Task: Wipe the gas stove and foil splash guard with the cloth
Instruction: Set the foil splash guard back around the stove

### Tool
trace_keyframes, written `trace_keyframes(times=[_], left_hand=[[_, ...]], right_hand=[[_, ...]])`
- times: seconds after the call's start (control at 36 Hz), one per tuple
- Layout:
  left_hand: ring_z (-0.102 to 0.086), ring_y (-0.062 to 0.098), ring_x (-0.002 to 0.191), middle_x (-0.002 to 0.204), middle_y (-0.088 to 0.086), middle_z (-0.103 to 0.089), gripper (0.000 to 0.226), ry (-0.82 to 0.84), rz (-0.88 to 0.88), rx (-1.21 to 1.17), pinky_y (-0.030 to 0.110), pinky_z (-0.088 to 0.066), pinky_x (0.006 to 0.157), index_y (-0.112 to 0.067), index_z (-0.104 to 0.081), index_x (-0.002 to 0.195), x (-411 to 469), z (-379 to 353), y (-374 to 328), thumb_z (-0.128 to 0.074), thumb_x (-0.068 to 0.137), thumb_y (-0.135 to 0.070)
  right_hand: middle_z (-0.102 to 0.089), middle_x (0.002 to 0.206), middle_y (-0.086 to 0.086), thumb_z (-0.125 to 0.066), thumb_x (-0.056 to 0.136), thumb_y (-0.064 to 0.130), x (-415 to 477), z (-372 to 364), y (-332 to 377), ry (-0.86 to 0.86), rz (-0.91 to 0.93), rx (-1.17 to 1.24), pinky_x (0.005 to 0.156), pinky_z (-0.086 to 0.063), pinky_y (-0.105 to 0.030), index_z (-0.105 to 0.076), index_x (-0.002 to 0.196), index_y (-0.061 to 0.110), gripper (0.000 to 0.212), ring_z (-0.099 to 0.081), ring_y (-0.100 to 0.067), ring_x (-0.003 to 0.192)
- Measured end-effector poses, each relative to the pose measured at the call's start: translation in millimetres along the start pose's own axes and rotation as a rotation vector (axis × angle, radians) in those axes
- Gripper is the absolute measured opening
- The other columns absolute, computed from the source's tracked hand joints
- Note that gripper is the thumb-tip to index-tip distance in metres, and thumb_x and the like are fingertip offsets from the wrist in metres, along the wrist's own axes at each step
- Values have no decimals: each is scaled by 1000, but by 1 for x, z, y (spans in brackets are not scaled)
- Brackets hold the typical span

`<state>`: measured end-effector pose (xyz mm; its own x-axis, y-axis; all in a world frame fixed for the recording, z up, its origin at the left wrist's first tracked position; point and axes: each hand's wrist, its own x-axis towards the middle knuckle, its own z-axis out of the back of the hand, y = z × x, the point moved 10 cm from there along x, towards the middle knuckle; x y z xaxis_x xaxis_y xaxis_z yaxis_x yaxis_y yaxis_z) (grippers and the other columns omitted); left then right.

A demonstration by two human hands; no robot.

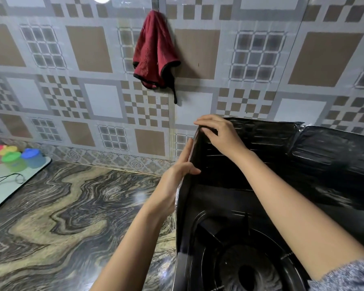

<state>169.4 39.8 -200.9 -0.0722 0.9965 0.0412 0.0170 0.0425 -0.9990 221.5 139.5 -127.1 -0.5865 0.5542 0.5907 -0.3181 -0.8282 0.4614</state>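
Note:
A dark red cloth (155,55) with black trim hangs from a hook on the tiled wall, above both hands. The black gas stove (237,253) fills the lower right, its burner ring showing. A dark foil splash guard (282,148) stands folded around the stove's back and left side. My left hand (177,175) grips the guard's left panel along its upright edge, thumb inside. My right hand (219,133) pinches the top corner of that same panel. Neither hand touches the cloth.
A marbled brown and black countertop (72,206) spreads to the left of the stove. At the far left a pale tray (6,185) carries several small tubs with coloured lids (17,156) and a thin black cord.

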Motion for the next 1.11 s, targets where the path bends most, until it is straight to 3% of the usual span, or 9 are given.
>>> trace_keyframes(times=[0.06, 0.19, 0.28, 0.36, 0.5, 0.61, 0.86, 0.94, 1.11], left_hand=[[-23, -2, 124, 127, -23, -13, 82, -19, -5, -2, -7, -36, 64, -19, -6, 146, 2, 3, 1, -23, 79, 24], [-30, -6, 113, 126, -26, -21, 77, -88, -17, -85, -5, -38, 62, -22, -14, 145, 2, 10, -3, -25, 81, 20], [-33, -8, 122, 140, -18, -30, 75, -108, -40, -125, -4, -40, 72, -24, -19, 145, 1, 8, -4, -27, 81, 16], [-38, 13, 133, 146, -8, -37, 72, -111, -31, -247, 25, -37, 106, -34, -31, 143, -8, 5, -2, -36, 81, 3], [-33, 18, 137, 151, -7, -32, 76, -137, -19, -261, 42, -25, 116, -40, -34, 139, -7, 9, 0, -47, 70, -10], [-38, 18, 135, 148, -6, -37, 73, -105, -1, -334, 41, -28, 115, -41, -35, 138, -5, 4, 5, -42, 75, -6], [-25, 11, 140, 149, -19, -30, 80, -87, -4, -223, 37, -20, 117, -41, -38, 137, -4, -1, 0, -51, 62, -16], [-32, 8, 134, 149, -11, -31, 76, -112, -3, -167, 19, -36, 100, -33, -34, 142, -4, 10, -1, -48, 71, -8], [-43, 7, 123, 138, -6, -43, 78, -153, -11, -214, 10, -49, 78, -33, -33, 141, -6, 20, -2, -56, 71, -5]], right_hand=[[-61, 118, -4, -54, 89, 4, 2, -6, 0, 20, -12, 13, 102, -37, -22, -65, 114, 10, 28, -52, -11, 113], [-59, 122, -3, -53, 90, 5, 11, -16, -3, 38, -45, 32, 102, -33, -18, -64, 116, 11, 29, -50, -10, 116], [-59, 125, -4, -52, 91, 4, 18, -19, -6, 38, -66, 24, 102, -32, -18, -64, 117, 11, 29, -50, -12, 119], [-58, 127, -4, -51, 91, 4, 22, -23, -11, 20, -90, 23, 105, -32, -20, -62, 118, 11, 30, -49, -13, 122], [-52, 135, -4, -51, 92, 8, 23, -23, -19, -2, -139, 41, 111, -32, -27, -58, 124, 14, 34, -43, -14, 129], [-42, 144, -3, -49, 94, 13, 19, -27, -26, 43, -190, 63, 113, -31, -37, -50, 132, 17, 39, -35, -15, 136], [-37, 148, -3, -44, 94, 3, 13, -32, -21, 111, -197, 144, 116, -24, -31, -45, 136, 16, 44, -30, -14, 139], [-35, 150, -2, -48, 95, 14, 10, -34, -19, 133, -189, 141, 116, -26, -39, -44, 137, 20, 43, -28, -13, 140], [-28, 152, 2, -49, 94, 27, -1, -38, 2, 233, -115, 61, 115, -24, -37, -46, 134, 29, 40, -23, -14, 141]])
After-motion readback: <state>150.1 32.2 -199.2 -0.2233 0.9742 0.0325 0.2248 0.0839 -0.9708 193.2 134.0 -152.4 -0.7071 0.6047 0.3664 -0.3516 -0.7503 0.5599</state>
